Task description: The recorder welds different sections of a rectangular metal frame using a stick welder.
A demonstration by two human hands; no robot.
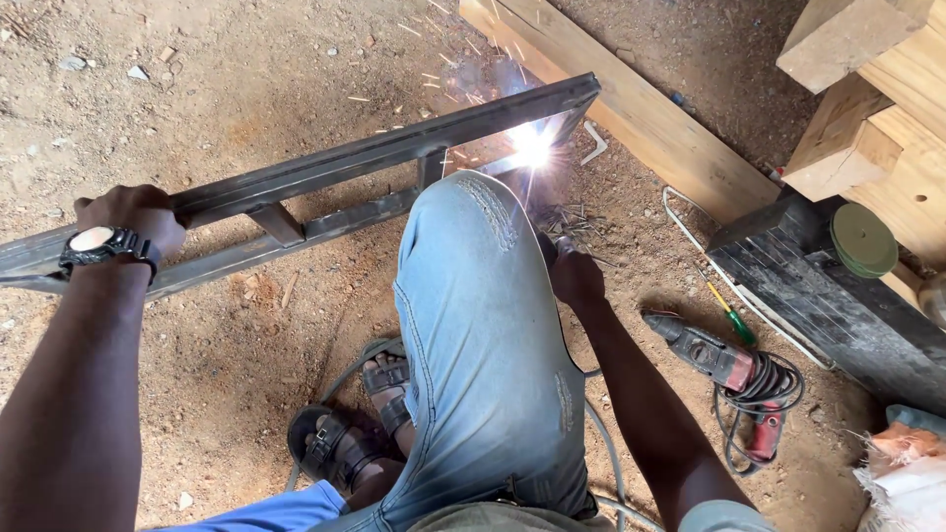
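Observation:
A long steel frame (325, 163) of two parallel bars with short cross pieces stands on edge across the dirt. My left hand (133, 217), with a wristwatch on the wrist, grips its top bar near the left end. My right hand (574, 276) is shut on a welding electrode holder (564, 244), mostly hidden behind my raised knee in light blue jeans. A bright white arc (530, 148) with sparks burns at the frame's right end, just beyond the knee.
A red power drill (729, 369) with coiled cord lies on the ground at right beside a green-handled screwdriver (731, 317). Wooden planks (631, 108), timber blocks (867, 89), a dark box (828, 296) with green discs and a cable by my sandalled feet surround me.

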